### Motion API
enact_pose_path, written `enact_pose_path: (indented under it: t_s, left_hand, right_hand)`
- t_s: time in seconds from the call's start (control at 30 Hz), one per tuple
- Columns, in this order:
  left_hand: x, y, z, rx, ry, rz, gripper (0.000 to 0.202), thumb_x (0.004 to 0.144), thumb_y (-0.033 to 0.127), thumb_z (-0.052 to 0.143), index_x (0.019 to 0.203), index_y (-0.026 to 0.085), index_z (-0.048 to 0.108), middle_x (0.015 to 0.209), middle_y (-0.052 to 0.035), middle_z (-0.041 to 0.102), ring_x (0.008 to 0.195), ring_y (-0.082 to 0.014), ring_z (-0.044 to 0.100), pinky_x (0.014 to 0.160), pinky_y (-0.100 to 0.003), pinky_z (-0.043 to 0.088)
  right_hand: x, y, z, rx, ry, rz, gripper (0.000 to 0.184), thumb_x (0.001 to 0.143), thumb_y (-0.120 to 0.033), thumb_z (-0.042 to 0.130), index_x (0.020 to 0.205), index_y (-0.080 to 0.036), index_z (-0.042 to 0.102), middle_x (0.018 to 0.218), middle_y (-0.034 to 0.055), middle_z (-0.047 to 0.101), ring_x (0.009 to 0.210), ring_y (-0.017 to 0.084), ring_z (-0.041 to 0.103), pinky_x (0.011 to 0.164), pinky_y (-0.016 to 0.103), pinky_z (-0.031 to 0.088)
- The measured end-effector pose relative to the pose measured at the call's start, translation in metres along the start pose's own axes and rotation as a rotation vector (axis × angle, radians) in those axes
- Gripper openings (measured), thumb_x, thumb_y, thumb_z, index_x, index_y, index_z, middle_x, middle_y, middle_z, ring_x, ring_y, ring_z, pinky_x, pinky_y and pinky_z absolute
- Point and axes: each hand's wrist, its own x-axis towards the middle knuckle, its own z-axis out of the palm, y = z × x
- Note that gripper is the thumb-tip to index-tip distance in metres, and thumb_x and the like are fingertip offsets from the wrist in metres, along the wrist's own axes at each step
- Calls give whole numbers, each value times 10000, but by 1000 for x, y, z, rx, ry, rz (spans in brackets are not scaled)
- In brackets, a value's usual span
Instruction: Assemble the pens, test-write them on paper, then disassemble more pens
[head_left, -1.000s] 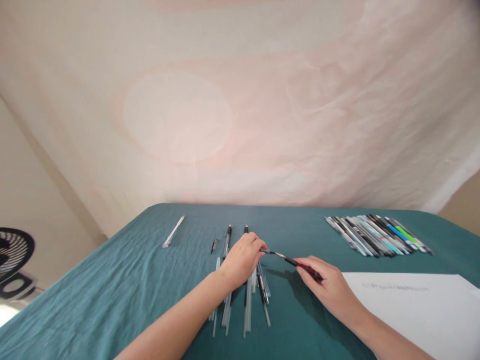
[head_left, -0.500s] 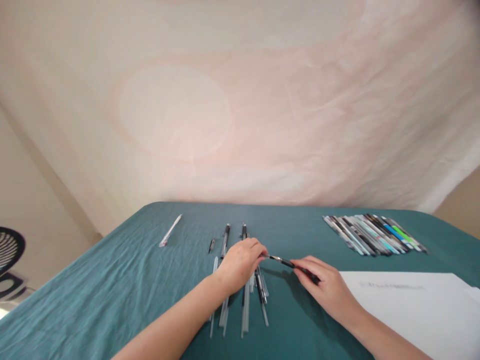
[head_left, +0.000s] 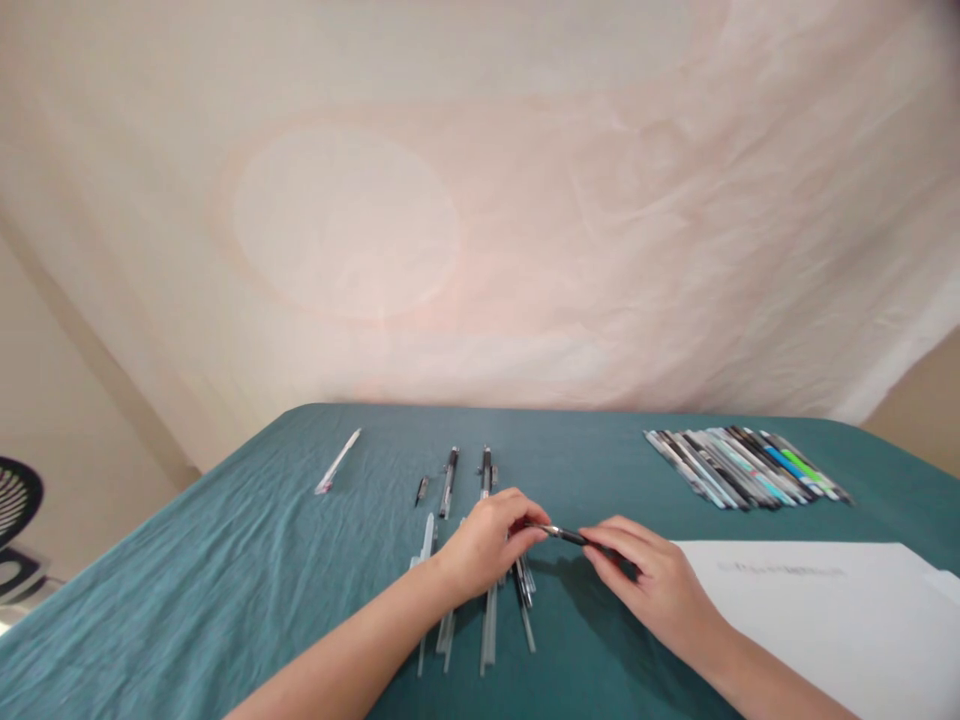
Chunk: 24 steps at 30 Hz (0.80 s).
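Observation:
My left hand (head_left: pixel 484 545) and my right hand (head_left: pixel 645 585) meet over a teal tablecloth (head_left: pixel 225 580). Between them they hold a thin dark pen (head_left: pixel 564 534). The left fingers pinch its tip end, and the right fingers are wrapped round its rear end. Below my left hand lies a loose bunch of clear pen barrels and dark pen parts (head_left: pixel 491 610). Two dark pens (head_left: pixel 450 480) and a small dark cap (head_left: pixel 422 489) lie just beyond that hand.
A tidy row of several assembled pens (head_left: pixel 742 466) lies at the far right of the table. A white sheet of paper (head_left: pixel 840 610) covers the near right. One white pen (head_left: pixel 337 461) lies alone at the far left. A fan (head_left: pixel 15 500) stands off the table's left side.
Both hands have drawn closer together along the dark pen. My right hand slid left, so less of the pen shows between the hands.

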Motion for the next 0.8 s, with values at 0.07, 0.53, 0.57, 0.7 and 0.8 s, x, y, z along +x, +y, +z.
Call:
enact_pose_path:
  t_s: [0.07,0.53,0.57,0.7,0.8]
  left_hand:
    - [0,0,1,-41,16,6,156,818,242,475,878,189,608,811,-23,579,742,-113,513,696,-216,404]
    - [-1,1,2,-275,18,-34,187,794,287,511,867,172,638,758,-25,557,694,-109,543,606,-202,427]
    - [-1,1,1,-277,22,-35,185,794,286,511,867,173,639,757,-25,557,698,-111,544,607,-202,427]
    - [-1,1,1,-238,33,-19,177,793,273,509,869,186,643,759,-24,566,702,-113,535,619,-210,422]
    - [-1,0,2,-218,41,-9,166,792,261,510,860,193,645,754,-19,565,691,-109,529,633,-214,420]
  right_hand:
    - [0,-1,-1,-28,16,-29,200,818,-252,474,948,-217,622,858,59,627,695,140,593,633,230,484]
    - [1,-9,-10,-123,91,-179,202,805,-184,505,965,-183,628,812,58,622,697,132,594,621,233,481]
    - [1,-9,-11,-131,89,-181,201,806,-186,503,963,-183,629,809,57,623,691,131,594,617,232,481]
    - [1,-10,-13,-192,74,-186,208,818,-205,488,965,-195,634,799,51,628,681,131,598,621,234,483]
    - [2,-10,-14,-240,48,-193,218,824,-205,482,983,-207,631,806,47,629,689,132,597,630,239,477]
